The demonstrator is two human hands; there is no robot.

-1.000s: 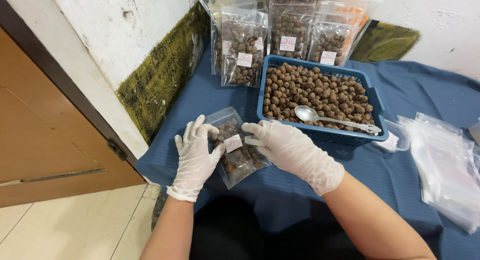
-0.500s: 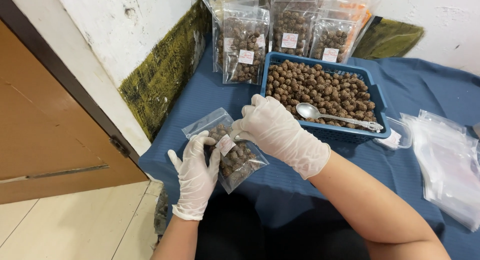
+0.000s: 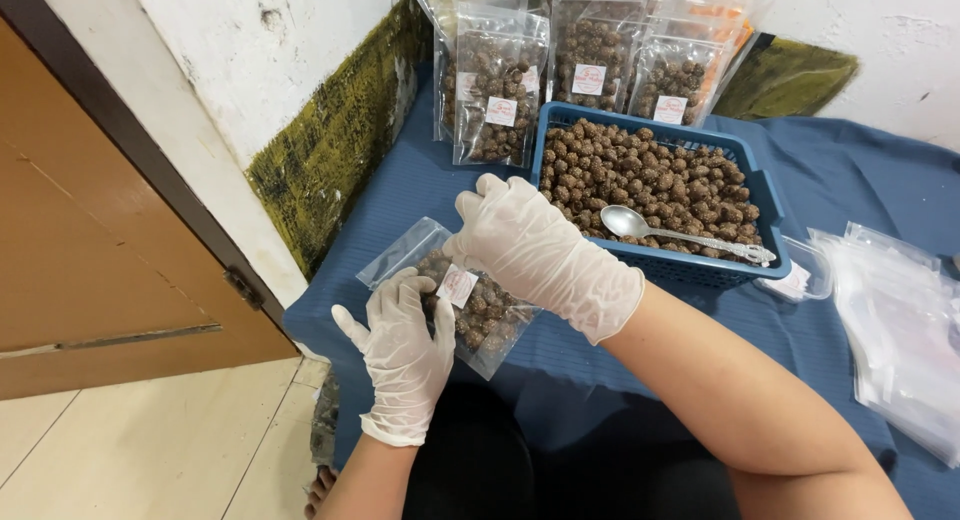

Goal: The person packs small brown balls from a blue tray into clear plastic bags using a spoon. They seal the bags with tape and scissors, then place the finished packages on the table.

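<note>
The gloved left hand (image 3: 405, 350) lies with fingers spread on the near end of a clear bag of brown balls (image 3: 470, 305) flat on the blue-covered bench (image 3: 420, 195). The gloved right hand (image 3: 535, 250) presses down across the bag's top edge, fingers together. Just beyond it stands a blue basket (image 3: 700, 268) with a spoon (image 3: 680, 233).

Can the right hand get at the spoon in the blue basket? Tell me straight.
Probably yes. The right hand rests on the clear bag just beside the blue basket, and the spoon lies on top of the brown balls, uncovered.
</note>
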